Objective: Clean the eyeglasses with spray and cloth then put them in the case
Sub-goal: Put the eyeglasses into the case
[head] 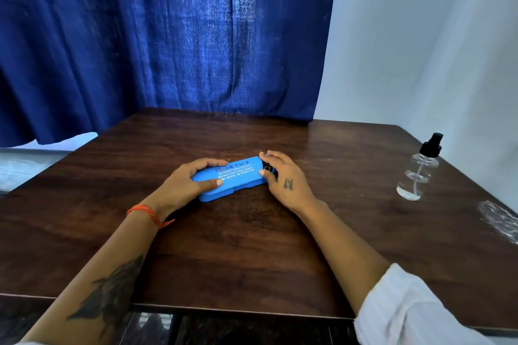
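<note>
I observe the blue case [232,178] lying closed on the table [252,246]; my left hand [186,180] and right hand [283,175] grip its ends. The spray bottle [417,173] stands well apart.

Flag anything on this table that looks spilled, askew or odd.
A wet-looking patch glistens on the table at the right edge, near the spray bottle. The blue eyeglass case lies slightly askew, closed, between both hands.
</note>
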The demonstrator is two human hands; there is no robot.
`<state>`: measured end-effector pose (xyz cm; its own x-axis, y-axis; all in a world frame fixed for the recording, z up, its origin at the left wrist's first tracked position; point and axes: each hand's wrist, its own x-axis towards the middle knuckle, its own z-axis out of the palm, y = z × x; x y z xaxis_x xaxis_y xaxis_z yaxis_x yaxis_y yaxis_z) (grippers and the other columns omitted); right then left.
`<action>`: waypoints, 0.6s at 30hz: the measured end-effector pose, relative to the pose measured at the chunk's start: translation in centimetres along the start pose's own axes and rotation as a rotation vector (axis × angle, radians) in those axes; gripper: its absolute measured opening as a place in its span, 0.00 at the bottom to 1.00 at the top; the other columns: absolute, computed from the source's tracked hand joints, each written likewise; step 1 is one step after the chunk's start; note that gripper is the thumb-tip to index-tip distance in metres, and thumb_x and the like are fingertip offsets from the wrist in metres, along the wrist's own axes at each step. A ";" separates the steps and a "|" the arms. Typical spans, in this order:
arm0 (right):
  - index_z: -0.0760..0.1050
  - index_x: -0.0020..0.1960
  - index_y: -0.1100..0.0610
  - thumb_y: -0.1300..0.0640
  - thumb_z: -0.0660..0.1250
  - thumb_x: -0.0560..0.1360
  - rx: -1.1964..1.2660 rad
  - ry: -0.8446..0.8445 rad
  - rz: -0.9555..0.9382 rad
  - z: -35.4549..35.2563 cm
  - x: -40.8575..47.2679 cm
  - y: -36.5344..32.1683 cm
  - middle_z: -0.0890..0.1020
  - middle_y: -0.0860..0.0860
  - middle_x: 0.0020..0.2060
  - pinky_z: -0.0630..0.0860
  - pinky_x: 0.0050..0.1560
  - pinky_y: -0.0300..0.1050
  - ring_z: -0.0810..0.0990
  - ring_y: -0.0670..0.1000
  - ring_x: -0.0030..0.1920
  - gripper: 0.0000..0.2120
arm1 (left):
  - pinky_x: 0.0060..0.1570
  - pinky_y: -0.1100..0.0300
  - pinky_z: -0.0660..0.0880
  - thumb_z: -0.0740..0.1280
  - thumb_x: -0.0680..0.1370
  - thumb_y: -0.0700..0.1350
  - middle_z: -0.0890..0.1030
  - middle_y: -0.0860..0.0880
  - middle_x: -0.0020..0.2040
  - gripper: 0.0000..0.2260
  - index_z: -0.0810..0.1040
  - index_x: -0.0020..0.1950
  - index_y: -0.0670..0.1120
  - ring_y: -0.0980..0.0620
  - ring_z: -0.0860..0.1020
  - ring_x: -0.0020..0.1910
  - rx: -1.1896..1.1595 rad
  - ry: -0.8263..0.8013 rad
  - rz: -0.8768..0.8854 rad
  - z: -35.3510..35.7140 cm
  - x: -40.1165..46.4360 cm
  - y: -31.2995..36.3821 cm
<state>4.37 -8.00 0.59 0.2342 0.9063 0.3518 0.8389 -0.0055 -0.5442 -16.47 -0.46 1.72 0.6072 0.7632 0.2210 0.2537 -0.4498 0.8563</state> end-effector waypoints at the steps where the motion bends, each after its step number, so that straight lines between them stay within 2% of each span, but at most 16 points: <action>1: 0.66 0.70 0.52 0.54 0.62 0.78 0.019 0.001 0.013 0.0 -0.1 -0.1 0.68 0.51 0.70 0.62 0.71 0.48 0.65 0.51 0.70 0.21 | 0.65 0.58 0.68 0.72 0.71 0.43 0.76 0.52 0.62 0.18 0.75 0.59 0.54 0.57 0.74 0.59 0.059 0.044 0.006 0.1 -0.2 0.0; 4: 0.66 0.69 0.52 0.53 0.63 0.78 0.088 -0.024 0.052 -0.3 -0.4 -0.5 0.71 0.51 0.68 0.64 0.69 0.48 0.69 0.52 0.67 0.21 | 0.65 0.57 0.63 0.69 0.74 0.46 0.70 0.44 0.67 0.24 0.67 0.68 0.47 0.47 0.69 0.65 0.270 0.235 -0.053 1.2 -0.8 0.1; 6: 0.66 0.69 0.52 0.53 0.63 0.77 0.132 -0.030 0.067 -0.6 -0.7 -0.8 0.72 0.52 0.67 0.65 0.67 0.47 0.70 0.53 0.66 0.21 | 0.66 0.55 0.61 0.67 0.75 0.47 0.66 0.40 0.70 0.26 0.62 0.71 0.44 0.43 0.66 0.68 0.260 0.323 -0.141 2.4 -1.3 0.5; 9: 0.67 0.69 0.54 0.56 0.64 0.77 0.170 -0.012 0.095 -1.0 -1.0 -1.0 0.72 0.52 0.67 0.63 0.66 0.43 0.70 0.52 0.66 0.21 | 0.66 0.56 0.59 0.67 0.75 0.45 0.64 0.39 0.70 0.26 0.62 0.71 0.43 0.43 0.64 0.68 0.206 0.384 -0.178 3.9 -1.4 1.3; 15: 0.69 0.69 0.54 0.59 0.65 0.76 0.121 0.095 0.262 -3.9 -2.2 1.5 0.74 0.51 0.66 0.60 0.62 0.34 0.72 0.51 0.65 0.21 | 0.66 0.59 0.59 0.68 0.74 0.42 0.66 0.41 0.70 0.27 0.63 0.71 0.44 0.45 0.65 0.68 0.138 0.286 -0.181 7.1 1.0 3.1; 18: 0.68 0.70 0.54 0.58 0.65 0.76 0.048 0.131 0.341 -6.7 -3.5 3.8 0.73 0.52 0.67 0.60 0.63 0.35 0.71 0.52 0.66 0.23 | 0.65 0.61 0.59 0.67 0.74 0.43 0.67 0.42 0.70 0.26 0.63 0.71 0.45 0.46 0.65 0.68 0.135 0.194 -0.133 9.8 2.6 4.2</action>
<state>10.01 -14.03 2.39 0.5598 0.7941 0.2366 0.6784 -0.2752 -0.6812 -6.42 -4.88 1.31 0.4092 0.8885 0.2075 0.4276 -0.3877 0.8166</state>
